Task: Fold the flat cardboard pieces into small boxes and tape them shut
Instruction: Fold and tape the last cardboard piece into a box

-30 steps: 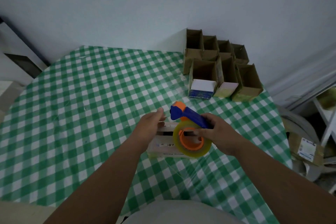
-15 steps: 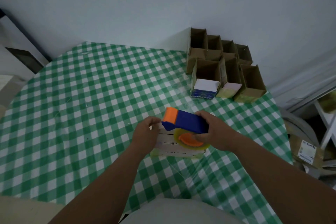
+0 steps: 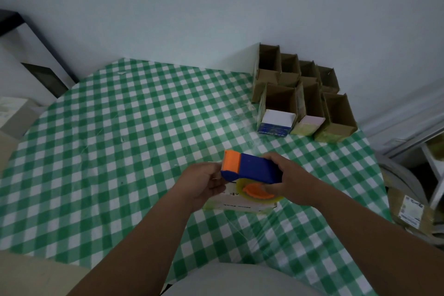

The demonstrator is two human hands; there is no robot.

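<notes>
A green-and-white checked cloth (image 3: 101,146) covers the tabletop. Toward the near edge, a little right of the middle, the left hand (image 3: 204,184) holds the left end of a small pale box (image 3: 236,199) that sits on the cloth; its fingers curl round that end, though the tips are hidden behind the tool above. Over the top of the box lies a tape dispenser (image 3: 249,170) with a blue body and an orange front, its orange end pointing left and touching the left hand. A clear tape roll (image 3: 259,193) on an orange hub hangs below the body, just above the box top. The right hand (image 3: 290,181) grips the dispenser's right end, fingers wrapped over the blue body and thumb at its lower edge. At the far right corner of the tabletop, against the wall, stands a cluster of open brown boxes (image 3: 305,86), packed touching one another in two rows.
</notes>
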